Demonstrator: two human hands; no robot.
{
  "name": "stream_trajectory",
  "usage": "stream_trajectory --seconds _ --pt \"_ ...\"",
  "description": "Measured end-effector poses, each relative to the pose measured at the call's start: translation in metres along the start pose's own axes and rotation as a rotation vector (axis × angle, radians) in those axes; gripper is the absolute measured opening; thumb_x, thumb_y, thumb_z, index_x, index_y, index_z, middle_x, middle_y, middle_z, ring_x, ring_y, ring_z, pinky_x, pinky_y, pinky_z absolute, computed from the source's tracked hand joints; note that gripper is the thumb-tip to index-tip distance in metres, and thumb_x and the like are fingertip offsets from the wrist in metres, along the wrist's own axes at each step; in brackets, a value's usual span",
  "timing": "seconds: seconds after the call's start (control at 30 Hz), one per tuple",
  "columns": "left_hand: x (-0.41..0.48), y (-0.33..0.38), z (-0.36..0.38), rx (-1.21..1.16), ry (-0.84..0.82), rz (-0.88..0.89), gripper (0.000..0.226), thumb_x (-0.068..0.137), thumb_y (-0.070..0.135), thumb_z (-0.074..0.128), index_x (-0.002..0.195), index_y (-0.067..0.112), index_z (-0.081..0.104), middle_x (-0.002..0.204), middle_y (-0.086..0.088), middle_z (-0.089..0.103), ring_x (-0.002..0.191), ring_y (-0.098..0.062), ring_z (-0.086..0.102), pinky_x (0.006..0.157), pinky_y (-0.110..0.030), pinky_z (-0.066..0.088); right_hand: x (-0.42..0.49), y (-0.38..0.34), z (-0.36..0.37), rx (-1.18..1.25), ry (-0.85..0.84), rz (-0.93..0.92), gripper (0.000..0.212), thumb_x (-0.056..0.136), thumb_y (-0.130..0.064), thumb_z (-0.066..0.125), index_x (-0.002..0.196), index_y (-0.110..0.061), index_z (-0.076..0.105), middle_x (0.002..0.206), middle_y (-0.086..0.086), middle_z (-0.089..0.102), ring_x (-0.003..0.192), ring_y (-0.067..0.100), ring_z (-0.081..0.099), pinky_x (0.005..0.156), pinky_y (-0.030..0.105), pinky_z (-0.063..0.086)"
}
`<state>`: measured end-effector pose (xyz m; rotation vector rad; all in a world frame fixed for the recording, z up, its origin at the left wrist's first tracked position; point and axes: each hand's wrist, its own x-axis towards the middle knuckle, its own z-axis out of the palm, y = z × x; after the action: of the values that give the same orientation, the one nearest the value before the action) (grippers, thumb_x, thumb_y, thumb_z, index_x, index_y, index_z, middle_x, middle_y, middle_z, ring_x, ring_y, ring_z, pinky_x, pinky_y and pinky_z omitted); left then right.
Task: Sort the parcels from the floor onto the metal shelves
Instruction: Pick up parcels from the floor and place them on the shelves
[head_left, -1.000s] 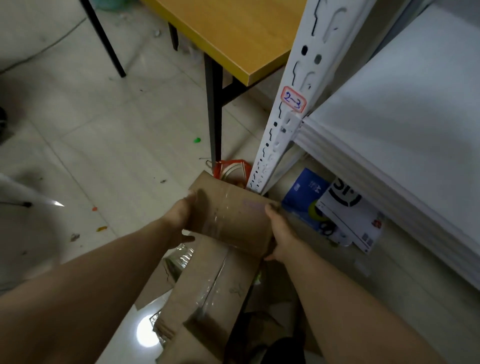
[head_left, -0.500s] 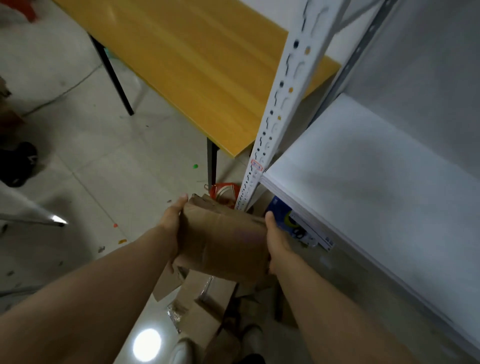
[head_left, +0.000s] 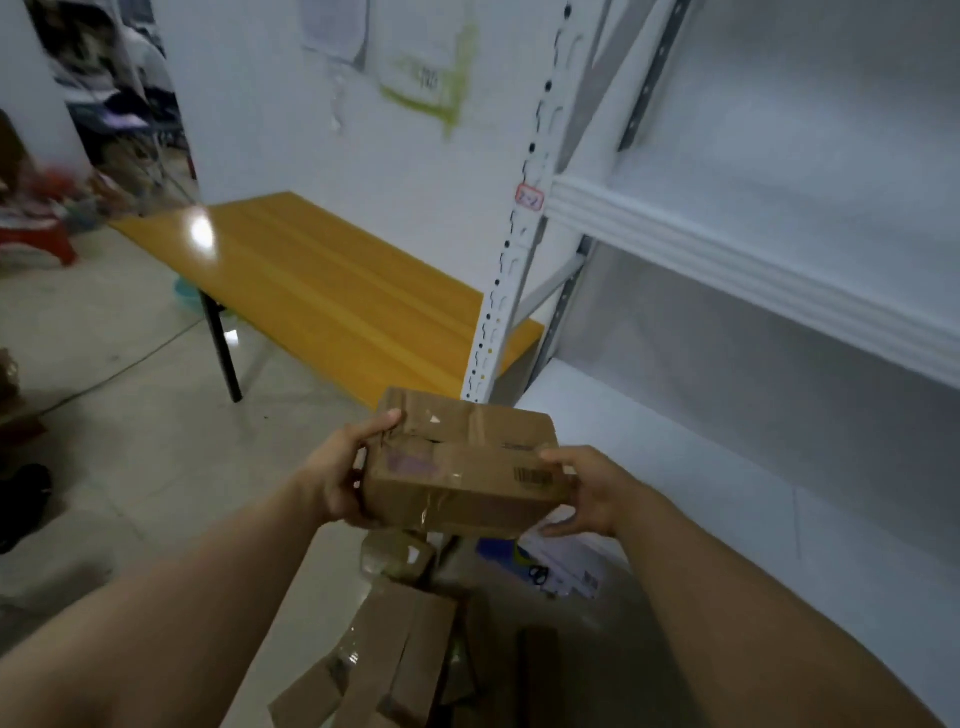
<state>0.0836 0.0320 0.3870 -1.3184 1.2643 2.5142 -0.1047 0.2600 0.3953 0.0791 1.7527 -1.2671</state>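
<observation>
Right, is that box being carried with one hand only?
No, the left hand grips the cardboard box at one end and the right hand at the other.

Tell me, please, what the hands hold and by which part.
A cardboard box, held by its two ends: left hand on the left end, right hand on the right.

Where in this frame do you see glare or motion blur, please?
Head view: a glare spot sits on the yellow table; the wall papers and clutter at left are motion-blurred; the cardboard box, held by the left hand and right hand, is comparatively sharp.
</observation>
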Motion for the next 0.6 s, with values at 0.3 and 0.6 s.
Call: stream_trajectory --seconds 0.3,0.6 --pt "-0.071 0.060 0.027 0.011 -0.483 0.365 0.075 0.050 0.052 0.091 0.117 0.028 0.066 0.133 -0.004 0.053 0.117 -0.034 0.054 0.086 -0.067 0.047 -0.092 -0.049 -0.012 0.376 0.097 -0.276 0.037 0.077 -0.067 0.072 0.088 -0.033 0.080 0.099 0.009 0.071 0.086 0.034 0.073 0.074 0.063 0.055" --pt "-0.091 0.090 0.066 -0.133 -0.497 0.262 0.073 0.069 0.064 0.072 0.121 0.013 0.070 0.123 -0.018 0.067 0.108 -0.041 0.066 0.092 -0.056 0.051 -0.153 -0.095 -0.007 0.382 0.062 -0.794 0.036 0.087 -0.017 0.062 0.123 -0.018 0.066 0.101 0.010 0.067 0.092 0.025 0.061 0.075 0.034 0.049"
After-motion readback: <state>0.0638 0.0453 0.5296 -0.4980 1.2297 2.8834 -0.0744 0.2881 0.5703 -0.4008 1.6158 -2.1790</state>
